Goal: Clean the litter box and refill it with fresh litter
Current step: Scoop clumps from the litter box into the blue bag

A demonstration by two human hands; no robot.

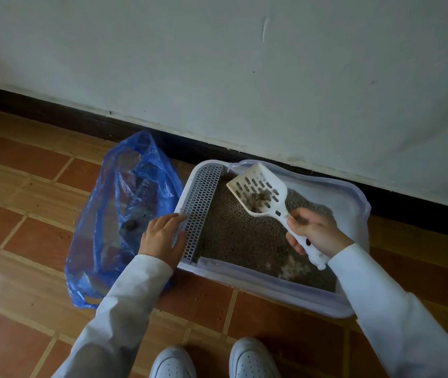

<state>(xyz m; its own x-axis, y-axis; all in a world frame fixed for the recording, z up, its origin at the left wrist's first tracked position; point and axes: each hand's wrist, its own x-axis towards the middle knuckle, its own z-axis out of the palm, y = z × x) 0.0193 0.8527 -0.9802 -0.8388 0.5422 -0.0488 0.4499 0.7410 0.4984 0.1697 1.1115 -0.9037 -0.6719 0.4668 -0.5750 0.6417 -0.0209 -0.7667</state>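
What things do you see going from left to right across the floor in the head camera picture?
Blue plastic bag → left hand resting on the grated step → litter scoop holding a clump → right hand gripping the scoop handle → litter box far rim.

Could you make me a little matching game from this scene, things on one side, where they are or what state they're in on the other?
Things:
1. scoop
2. blue bag
3. left hand
4. litter box

States:
A. lies on the floor tiles, left of the box
B. rests on the grated edge
C. stands by the wall, holding grey litter
D. gripped by the right hand, carrying a clump

Pairs: 1-D, 2-A, 3-B, 4-C
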